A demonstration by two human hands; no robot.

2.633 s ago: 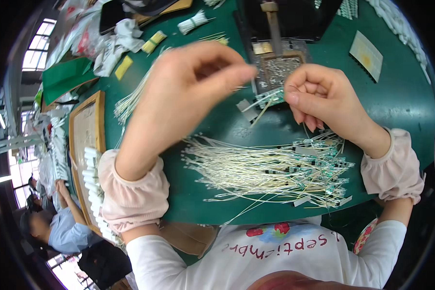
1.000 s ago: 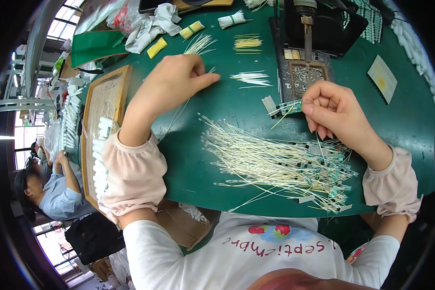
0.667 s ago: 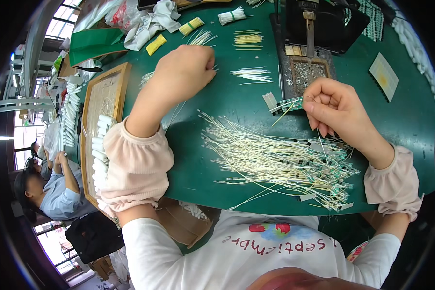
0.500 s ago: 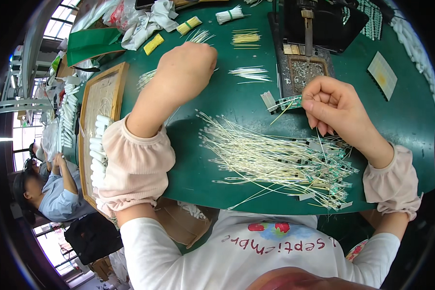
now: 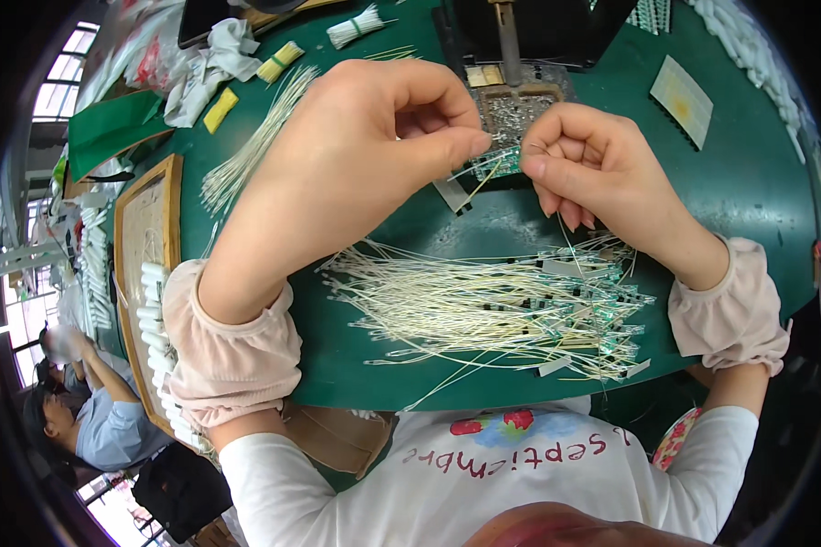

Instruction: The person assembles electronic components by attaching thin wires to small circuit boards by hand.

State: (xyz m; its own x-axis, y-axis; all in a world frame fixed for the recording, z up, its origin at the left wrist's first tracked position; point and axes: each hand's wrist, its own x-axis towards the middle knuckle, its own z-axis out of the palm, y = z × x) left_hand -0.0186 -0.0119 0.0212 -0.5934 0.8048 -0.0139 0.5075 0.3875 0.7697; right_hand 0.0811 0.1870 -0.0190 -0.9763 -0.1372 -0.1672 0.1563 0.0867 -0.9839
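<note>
My right hand (image 5: 579, 164) pinches a small green circuit board (image 5: 499, 164) by its right end, over the front of the solder pot (image 5: 520, 109). White and yellow wires stick out from the board's left side, and a thin lead hangs below my right fingers. Close to the board's far edge, my left hand (image 5: 392, 128) is closed, thumb against index finger. A pale thin wire end seems to show at its fingertips; the rest is hidden by the hand. Below both hands spreads a large pile of wired circuit boards (image 5: 483, 305).
A fan of long white wires (image 5: 260, 146) lies beyond my left forearm. Yellow bundles (image 5: 280, 62) and a white bundle (image 5: 356, 27) are farther back. At left stands a wooden-framed tray (image 5: 171, 201) with white tubes. A pale square panel (image 5: 682, 100) rests at right. Another person (image 5: 109, 410) sits far left.
My left hand has moved right from the wire bundles to the board, pinching at its edge. My right hand still holds the board. The view has shifted, so the table things appear farther left.
</note>
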